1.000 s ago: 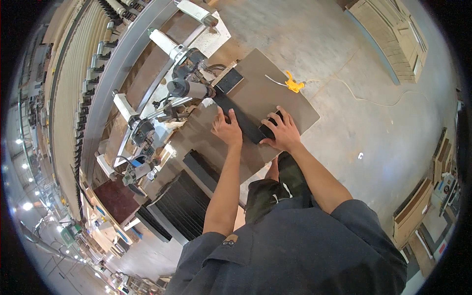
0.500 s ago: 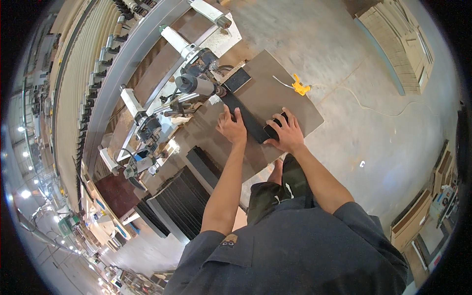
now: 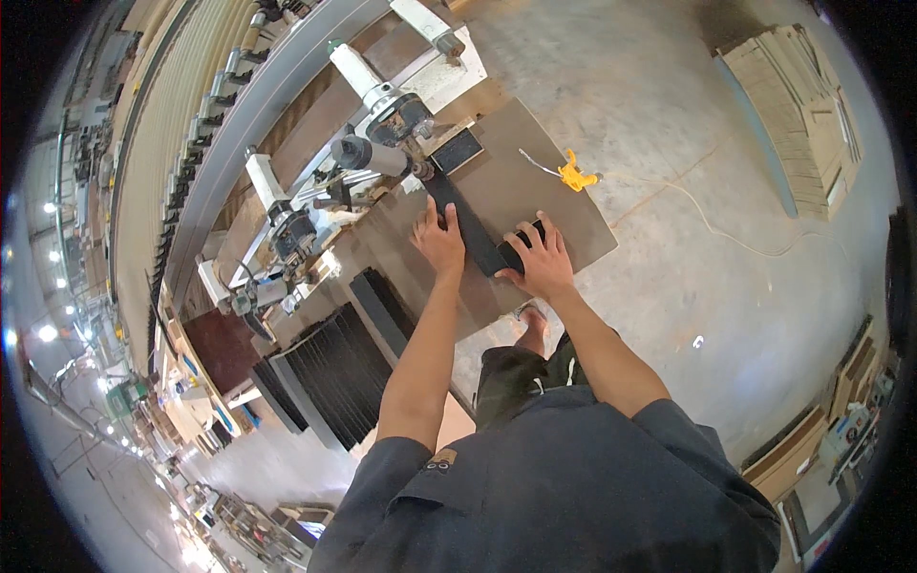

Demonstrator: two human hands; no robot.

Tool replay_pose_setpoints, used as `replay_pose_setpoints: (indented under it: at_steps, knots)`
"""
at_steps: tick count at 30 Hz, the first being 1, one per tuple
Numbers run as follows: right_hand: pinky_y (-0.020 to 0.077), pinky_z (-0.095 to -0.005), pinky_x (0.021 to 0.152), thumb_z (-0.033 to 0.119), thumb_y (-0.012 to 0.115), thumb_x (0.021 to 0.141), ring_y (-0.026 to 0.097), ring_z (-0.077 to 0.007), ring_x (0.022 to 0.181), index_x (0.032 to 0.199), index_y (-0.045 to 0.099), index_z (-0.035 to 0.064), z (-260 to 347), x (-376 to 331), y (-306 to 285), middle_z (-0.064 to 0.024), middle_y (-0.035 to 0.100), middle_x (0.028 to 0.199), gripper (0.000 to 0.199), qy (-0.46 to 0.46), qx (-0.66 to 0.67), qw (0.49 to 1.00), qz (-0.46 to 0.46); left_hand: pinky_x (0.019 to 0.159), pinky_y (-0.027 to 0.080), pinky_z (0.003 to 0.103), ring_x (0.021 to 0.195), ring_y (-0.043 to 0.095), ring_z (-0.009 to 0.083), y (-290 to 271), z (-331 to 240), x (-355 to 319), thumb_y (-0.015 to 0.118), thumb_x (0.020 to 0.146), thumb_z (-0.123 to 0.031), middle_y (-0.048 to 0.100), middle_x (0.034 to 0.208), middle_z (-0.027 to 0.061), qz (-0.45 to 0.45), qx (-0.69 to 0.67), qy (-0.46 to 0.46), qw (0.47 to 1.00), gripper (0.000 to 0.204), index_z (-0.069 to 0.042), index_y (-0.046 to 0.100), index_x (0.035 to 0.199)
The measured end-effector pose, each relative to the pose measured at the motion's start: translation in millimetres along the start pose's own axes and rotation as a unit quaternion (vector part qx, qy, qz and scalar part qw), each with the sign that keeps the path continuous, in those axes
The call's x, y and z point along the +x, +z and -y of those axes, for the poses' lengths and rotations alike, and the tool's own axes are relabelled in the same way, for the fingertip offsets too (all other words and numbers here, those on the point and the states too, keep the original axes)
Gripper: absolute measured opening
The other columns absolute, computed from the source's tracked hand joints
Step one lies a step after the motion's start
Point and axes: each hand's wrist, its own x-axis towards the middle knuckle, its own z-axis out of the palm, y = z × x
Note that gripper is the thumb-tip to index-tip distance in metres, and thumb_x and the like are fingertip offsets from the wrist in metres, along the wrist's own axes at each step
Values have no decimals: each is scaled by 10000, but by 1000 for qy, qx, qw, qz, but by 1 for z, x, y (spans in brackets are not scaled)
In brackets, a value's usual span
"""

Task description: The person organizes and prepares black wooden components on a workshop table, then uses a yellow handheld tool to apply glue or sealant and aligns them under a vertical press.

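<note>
A long black board (image 3: 470,222) lies slantwise on the brown worktable (image 3: 544,158), its far end at the grey motor-driven machine head (image 3: 373,158). My left hand (image 3: 439,244) rests by the board's left edge, fingers stretched and apart, thumb lying against the board. Over a small black block (image 3: 516,253) at the board's near end, my right hand (image 3: 544,263) has its fingers curled, gripping it. The block touches the board's right side. Beyond the board, a dark rectangular pad (image 3: 457,151) sits beside the machine head.
Several black boards stand stacked (image 3: 334,368) left of my left forearm, with another black piece (image 3: 382,307) nearby. A yellow air gun (image 3: 576,172) lies on the table's right edge, its hose trailing over the floor. A second machine head (image 3: 289,229) stands at left; panels (image 3: 793,115) lie at far right.
The view has shifted slightly. Both hands keep nearly the same places on the board and block, and the board still lies against the machine head.
</note>
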Motion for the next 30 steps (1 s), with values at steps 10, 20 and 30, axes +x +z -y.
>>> replay_pose_setpoints:
  at_steps: [10,20,30]
  knots:
    - [336,-629,1242,716,703,884,285,-469,1556,1454,608,226,1,-1,1,-117,482,1524,758,-29,-8,1000,-3,1040,431,559,1067,645,331,-1,-7,-7,660,1037,-513,692,1050,83,-77,42,26,996,573,-130,682,1462]
    - [284,-640,1266,717,752,853,261,-470,1564,1457,629,215,-1,-7,0,-123,446,1554,795,-26,-2,1000,7,951,502,502,1090,670,408,-7,-25,-50,712,977,-580,673,1148,235,-49,33,-23,998,786,18,618,1478]
    - [189,-595,1299,648,821,803,270,-417,1574,1348,604,6,52,14,28,-187,385,1640,870,-3,-14,999,-50,987,532,416,1083,697,305,-53,13,-98,636,1094,-369,721,1245,215,-35,-240,-164,956,563,51,613,1468]
